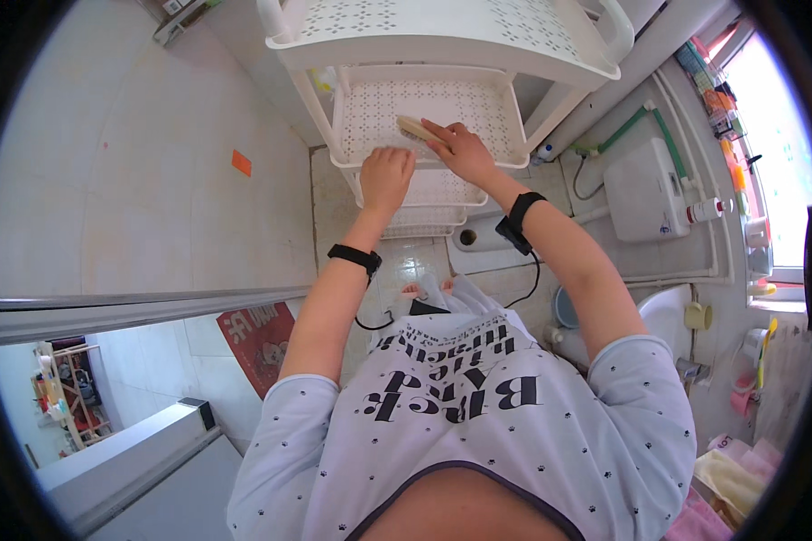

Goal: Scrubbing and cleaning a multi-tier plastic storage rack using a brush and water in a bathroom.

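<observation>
White cart (451, 52), brush (410, 126) in right fingers (438, 132)

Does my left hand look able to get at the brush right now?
Probably yes: the left hand is close to the brush, with nothing visible between them, though the right hand holds one end.

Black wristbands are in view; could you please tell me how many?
2: one on the left wrist, the other on the right wrist, behind the right hand holding the scrubbing brush.
</observation>
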A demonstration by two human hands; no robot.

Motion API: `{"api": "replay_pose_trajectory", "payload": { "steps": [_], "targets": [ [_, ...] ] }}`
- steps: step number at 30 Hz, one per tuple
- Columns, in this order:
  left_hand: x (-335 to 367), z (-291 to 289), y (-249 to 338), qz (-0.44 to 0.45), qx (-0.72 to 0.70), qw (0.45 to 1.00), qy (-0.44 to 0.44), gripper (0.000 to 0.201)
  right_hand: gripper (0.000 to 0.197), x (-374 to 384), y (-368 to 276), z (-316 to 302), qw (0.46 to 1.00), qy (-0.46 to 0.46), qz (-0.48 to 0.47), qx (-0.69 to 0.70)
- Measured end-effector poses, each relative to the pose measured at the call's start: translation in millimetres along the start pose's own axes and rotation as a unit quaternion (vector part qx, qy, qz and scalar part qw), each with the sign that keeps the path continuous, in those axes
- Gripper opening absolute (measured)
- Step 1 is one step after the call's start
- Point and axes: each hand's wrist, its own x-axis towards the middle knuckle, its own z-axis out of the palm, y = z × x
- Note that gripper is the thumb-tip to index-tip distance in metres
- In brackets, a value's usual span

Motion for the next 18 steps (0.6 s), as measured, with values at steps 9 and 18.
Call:
{"api": "replay_pose_trajectory", "payload": {
  "steps": [9, 18],
  "targets": [
    [-10, 7, -11, -0.009, 0.075, 0.996, -0.053, 0.019, 0.062, 72, -1, -15, 0.971, -0.129, 0.053, -0.192],
    [-12, 9, -18, 0.002, 0.094, 0.995, -0.040, 0.016, 0.068, 180, -38, 46, 0.977, -0.073, -0.071, -0.188]
  ]
}}
